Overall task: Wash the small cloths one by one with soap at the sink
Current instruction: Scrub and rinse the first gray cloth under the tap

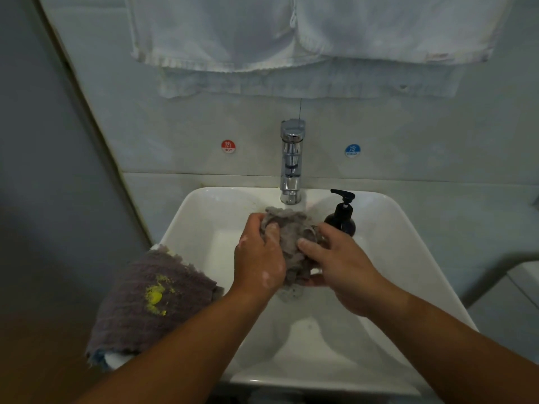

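A bunched grey cloth is held over the sink, just below the faucet. The left hand curls round its left side, and the right hand grips its right and lower edge. A dark soap bottle stands just to its right. A purple cloth with a yellow stain lies on the sink's left rim. On the far wall, a red sticker reads "HOT" and a blue sticker reads "COLD".

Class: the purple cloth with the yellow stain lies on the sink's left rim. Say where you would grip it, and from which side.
Pinch the purple cloth by its right corner, which juts over the sink rim toward the basin. Come from the basin side with the left hand, likely the nearer. The rest lies flat on other cloths, and the yellow stain sits mid-cloth.
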`<state>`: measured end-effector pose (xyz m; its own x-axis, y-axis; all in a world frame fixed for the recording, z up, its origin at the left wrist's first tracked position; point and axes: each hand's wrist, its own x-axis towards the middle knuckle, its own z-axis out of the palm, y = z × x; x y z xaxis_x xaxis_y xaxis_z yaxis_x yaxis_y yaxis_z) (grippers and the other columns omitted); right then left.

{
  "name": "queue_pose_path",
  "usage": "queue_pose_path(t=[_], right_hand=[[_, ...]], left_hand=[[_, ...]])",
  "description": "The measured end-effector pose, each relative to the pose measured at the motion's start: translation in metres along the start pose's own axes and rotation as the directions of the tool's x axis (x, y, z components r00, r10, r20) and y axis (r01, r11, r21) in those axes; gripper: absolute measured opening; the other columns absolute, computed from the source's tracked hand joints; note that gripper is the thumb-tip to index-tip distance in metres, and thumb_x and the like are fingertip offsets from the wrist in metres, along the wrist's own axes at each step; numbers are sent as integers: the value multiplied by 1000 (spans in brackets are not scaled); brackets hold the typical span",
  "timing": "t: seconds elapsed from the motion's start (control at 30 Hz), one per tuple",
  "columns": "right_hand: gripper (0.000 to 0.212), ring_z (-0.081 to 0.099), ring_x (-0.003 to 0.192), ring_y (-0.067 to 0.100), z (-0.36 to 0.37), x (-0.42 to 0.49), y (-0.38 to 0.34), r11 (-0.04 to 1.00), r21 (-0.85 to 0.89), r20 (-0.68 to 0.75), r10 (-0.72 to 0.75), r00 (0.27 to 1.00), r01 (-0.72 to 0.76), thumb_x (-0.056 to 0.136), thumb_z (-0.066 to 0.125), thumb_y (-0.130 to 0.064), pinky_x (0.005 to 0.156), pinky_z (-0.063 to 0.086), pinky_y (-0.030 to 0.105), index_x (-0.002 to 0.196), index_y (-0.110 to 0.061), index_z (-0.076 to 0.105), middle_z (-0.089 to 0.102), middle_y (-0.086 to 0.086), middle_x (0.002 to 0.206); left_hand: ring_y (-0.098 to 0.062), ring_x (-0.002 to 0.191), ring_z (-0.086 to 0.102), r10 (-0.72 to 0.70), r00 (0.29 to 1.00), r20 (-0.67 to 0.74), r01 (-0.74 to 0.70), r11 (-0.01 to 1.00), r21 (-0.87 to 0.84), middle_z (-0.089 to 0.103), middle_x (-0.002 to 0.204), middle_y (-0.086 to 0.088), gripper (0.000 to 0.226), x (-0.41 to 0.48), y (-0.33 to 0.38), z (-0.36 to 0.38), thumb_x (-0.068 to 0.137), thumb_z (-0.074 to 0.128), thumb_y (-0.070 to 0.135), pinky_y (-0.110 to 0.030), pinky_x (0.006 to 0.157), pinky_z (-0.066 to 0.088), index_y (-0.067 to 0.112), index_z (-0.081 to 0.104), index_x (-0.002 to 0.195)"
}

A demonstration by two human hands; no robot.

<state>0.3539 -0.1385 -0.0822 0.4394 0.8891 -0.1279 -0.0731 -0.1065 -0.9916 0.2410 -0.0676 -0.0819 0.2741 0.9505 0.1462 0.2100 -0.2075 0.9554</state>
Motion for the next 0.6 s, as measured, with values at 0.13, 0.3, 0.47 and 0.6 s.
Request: queue_pose_path(t=[0.13,0.3,0.47,0.6], right_hand=[[21,70,99,18,2,6,-3,985,-87,-202,-161,966,146,103,53,-19,82,63,44,109,-34,65,71,-2,105],[17,66,98,12,4,6,-7,957,-228,-284,-244,927,182,105,47,-25,85,58,35,114,-31,61,66,-9,102],[16,66,95,15,8,4,-9,933,-299,-330,-299,895,202,105,47,-36,84,58,39,106,-26,60,66,-3,101],[12,68,90,13,4,9,-12,929,-290,-384,-334,861,231,104,51,-30,83,59,40,102,-27,62,69,-3,96]], left_hand=[[-17,93,63,9,999,38,-11,999,53,62,103,2,20,-6,0,2,108,39,21,-11,59,49,24,48,124],[-17,102,67,15,980,199,2,996,-86,63,117,3,25,-20,6,9,107,40,41,-35,74,64,47,41,132],[-14,95,66,65,987,147,-62,998,-23,65,103,7,18,-18,7,10,106,41,44,-34,76,63,35,54,114],[-11,93,66,56,987,154,-54,998,-19,65,103,5,19,-22,11,13,108,38,41,-25,71,61,32,51,117]])
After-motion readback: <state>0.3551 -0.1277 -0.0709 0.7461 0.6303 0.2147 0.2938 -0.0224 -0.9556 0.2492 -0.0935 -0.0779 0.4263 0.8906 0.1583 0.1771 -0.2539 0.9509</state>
